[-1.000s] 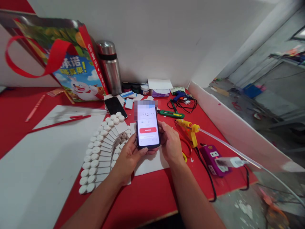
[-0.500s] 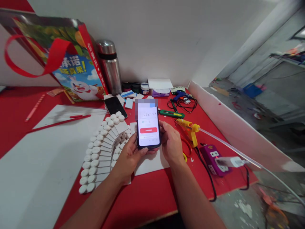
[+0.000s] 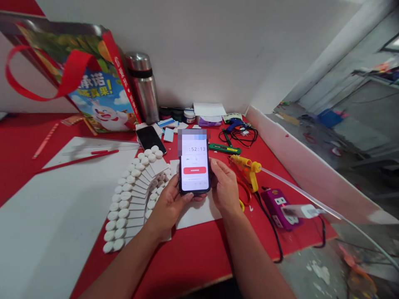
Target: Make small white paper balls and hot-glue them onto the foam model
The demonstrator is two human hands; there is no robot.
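Note:
A lit smartphone (image 3: 194, 162) is held upright above the table, its screen facing me with a running timer and a red button. My left hand (image 3: 171, 195) grips its lower left corner, thumb on the bottom edge and fingers behind. Along the phone's right edge, my right hand (image 3: 223, 185) is closed on it, its fingers curled and partly hidden. Below and left of the phone stands a curved stepped model (image 3: 137, 195) of white card strips edged with rows of white discs. A white sheet (image 3: 193, 216) lies under my hands.
To the right lie a yellow glue gun (image 3: 249, 168) with a long glue stick, a purple power strip (image 3: 282, 207), red-handled scissors (image 3: 245, 191) and a green cutter (image 3: 224, 148). A steel thermos (image 3: 145, 89), printed bag (image 3: 106, 95) and second phone (image 3: 151, 139) are at the back left.
The timer on the screen has gone from 52:12 to 52:13. Both hands and the phone have stayed almost still.

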